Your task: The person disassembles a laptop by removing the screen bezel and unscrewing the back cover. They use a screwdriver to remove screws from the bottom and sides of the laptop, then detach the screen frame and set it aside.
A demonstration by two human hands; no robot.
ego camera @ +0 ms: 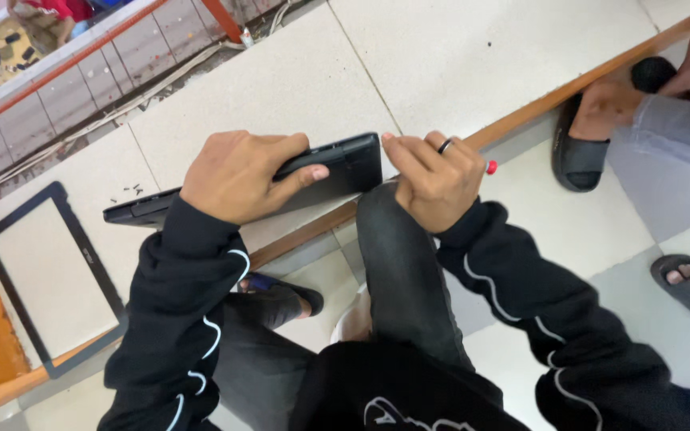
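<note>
Bezel frame (49,279) lies already removed; left hand (237,175) grips the laptop (337,164), right hand (437,179) clenched on a red-tipped tool (489,167), body unopened.

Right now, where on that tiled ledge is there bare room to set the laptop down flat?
The widest bare tile lies beyond the black laptop, toward the far edge. A smaller bare patch sits between the laptop and the black screen bezel, but small loose screws lie there. The near edge is crowded by the left hand, right hand and raised knee.
</note>
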